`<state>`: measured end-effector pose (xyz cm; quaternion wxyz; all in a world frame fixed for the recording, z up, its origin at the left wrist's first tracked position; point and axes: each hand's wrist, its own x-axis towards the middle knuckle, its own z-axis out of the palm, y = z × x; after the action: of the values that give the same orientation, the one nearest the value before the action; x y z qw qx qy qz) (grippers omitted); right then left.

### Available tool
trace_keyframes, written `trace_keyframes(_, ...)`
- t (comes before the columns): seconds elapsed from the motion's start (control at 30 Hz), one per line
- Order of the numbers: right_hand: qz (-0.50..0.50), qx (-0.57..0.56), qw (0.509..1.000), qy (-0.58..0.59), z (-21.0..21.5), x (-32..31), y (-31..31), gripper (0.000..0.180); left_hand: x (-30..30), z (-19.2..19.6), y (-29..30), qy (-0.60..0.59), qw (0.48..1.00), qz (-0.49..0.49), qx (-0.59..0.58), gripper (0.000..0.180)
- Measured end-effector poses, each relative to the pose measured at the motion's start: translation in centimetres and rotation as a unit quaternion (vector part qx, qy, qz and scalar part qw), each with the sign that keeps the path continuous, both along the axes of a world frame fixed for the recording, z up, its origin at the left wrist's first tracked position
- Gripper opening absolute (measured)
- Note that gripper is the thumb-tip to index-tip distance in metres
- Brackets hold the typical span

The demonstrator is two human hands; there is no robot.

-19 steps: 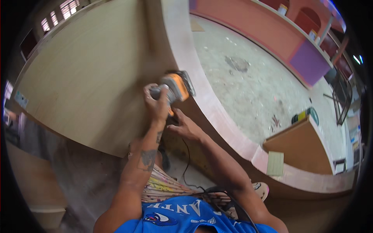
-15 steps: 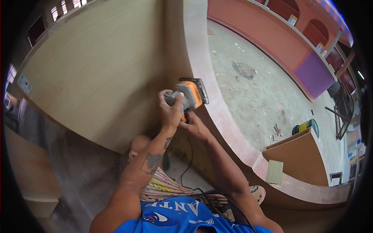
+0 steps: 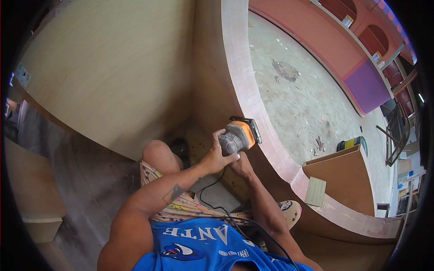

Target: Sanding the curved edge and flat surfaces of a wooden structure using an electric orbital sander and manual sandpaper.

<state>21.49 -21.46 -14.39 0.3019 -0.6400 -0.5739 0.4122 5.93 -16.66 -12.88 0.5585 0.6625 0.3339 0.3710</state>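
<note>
An orange and grey electric sander rests against the inner face of a curved wooden panel, just below its pinkish top edge. My left hand is wrapped over the sander's grey body from the left. Below it, my right hand grips the tool's rear end. A black power cord runs from the sander down across my lap.
A large pale plywood sheet stands to the left. Beyond the curved panel lies a dusty concrete floor with debris, a yellow and green can and a brown box. My knee is raised under the sander.
The sander and both hands have shifted right and downward along the curved panel. The view has swung, so the plywood sheet fills more of the left side.
</note>
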Motion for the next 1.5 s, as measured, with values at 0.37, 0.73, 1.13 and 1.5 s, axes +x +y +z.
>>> trace_keyframes(0.37, -0.003, 0.088, 0.996, 0.033, 4.4, -5.0, 7.5, 0.039, -2.2, 5.3, 6.6, -0.039, 0.991, 0.125, 0.027, 0.087)
trace_keyframes(0.73, 0.036, 0.069, 0.997, -0.031, 6.4, -4.8, 9.0, 0.036, -2.2, 6.6, 8.1, -0.073, 0.983, 0.169, 0.016, 0.083)
trace_keyframes(1.13, -0.017, 0.068, 0.997, -0.023, -3.2, 1.6, -2.7, 0.025, -0.8, 0.0, -0.7, 0.092, 0.990, -0.106, -0.017, 0.115)
trace_keyframes(1.5, -0.045, 0.056, 0.992, -0.107, -2.9, 0.9, -3.0, 0.025, -0.6, -0.5, -0.6, 0.098, 0.988, -0.115, -0.011, 0.116)
